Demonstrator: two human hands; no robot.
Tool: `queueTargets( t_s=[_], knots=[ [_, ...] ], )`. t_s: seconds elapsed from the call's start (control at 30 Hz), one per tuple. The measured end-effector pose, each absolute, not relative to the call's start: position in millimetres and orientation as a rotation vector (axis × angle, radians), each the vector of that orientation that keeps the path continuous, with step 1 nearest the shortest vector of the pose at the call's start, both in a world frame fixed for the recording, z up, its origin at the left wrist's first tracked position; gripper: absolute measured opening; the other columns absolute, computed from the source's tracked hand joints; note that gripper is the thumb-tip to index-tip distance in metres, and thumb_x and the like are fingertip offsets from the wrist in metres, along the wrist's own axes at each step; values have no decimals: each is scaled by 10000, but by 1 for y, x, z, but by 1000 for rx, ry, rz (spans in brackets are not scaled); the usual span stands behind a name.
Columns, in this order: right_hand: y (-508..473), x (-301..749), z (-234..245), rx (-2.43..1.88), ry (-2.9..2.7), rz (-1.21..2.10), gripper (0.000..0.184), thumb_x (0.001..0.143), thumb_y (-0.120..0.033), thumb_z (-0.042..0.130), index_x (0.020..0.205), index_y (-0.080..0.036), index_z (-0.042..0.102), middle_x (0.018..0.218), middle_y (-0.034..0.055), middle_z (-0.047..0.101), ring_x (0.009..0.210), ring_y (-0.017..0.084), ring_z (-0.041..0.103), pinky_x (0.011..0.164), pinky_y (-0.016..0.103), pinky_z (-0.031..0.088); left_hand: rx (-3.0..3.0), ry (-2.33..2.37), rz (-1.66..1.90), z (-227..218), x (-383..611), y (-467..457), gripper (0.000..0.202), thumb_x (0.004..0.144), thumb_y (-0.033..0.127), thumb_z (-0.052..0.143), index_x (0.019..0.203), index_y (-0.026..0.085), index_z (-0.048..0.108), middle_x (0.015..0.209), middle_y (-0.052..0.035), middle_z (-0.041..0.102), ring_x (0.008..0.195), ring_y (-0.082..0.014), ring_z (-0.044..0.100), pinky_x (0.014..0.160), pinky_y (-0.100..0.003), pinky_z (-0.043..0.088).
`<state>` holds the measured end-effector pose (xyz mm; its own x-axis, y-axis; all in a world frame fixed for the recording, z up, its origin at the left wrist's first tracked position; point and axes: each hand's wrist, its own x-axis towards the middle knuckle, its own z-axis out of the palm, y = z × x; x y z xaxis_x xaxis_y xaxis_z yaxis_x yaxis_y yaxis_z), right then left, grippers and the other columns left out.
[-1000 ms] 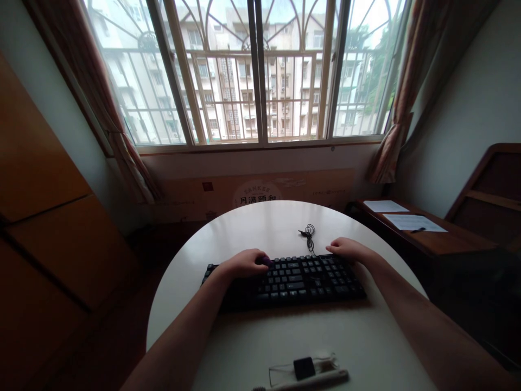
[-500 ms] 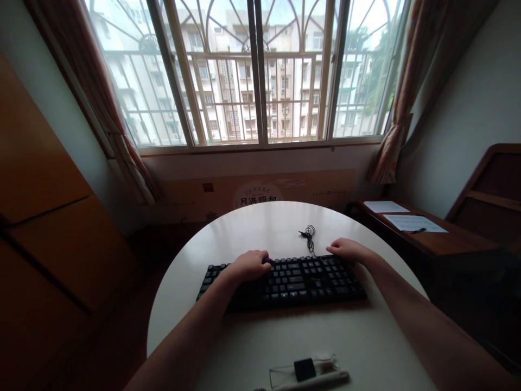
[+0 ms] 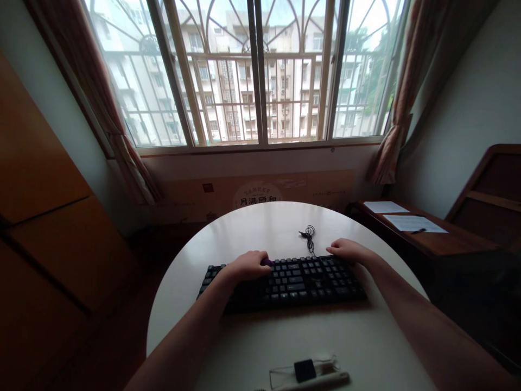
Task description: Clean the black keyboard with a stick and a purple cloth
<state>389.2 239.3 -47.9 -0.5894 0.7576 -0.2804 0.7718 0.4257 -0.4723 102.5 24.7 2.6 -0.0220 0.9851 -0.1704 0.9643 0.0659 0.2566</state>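
A black keyboard (image 3: 297, 282) lies across the middle of a round white table (image 3: 260, 228). My left hand (image 3: 246, 266) rests closed over the keyboard's upper left keys, gripping a small purple thing (image 3: 266, 262) that sticks out past the fingers. My right hand (image 3: 345, 250) lies on the keyboard's far right corner, fingers curled over its edge. The keyboard's coiled black cable (image 3: 309, 234) sits on the table just behind it.
Near the table's front edge lie a small black square part (image 3: 304, 370), a wire tool and a white pen-like stick (image 3: 313, 380). A wooden side desk (image 3: 427, 236) with papers stands to the right. A large barred window (image 3: 256, 70) and curtains fill the back.
My left hand has slid a little to the right along the upper key rows with the purple thing. The right hand has stayed on the keyboard's corner.
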Motion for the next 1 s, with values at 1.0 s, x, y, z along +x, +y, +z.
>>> queueTargets(
  t_s=[1.0],
  knots=[
    [242,390,-51,1412,2603,-938,478,871,-584,465,769,-128,567,613,21,552,448,83,485,434,186,357,1919,1961,378,5,81,12,326,812,446,519,1024,219,616,1058,-51,654,938,-217,594,754,-278,472]
  ],
)
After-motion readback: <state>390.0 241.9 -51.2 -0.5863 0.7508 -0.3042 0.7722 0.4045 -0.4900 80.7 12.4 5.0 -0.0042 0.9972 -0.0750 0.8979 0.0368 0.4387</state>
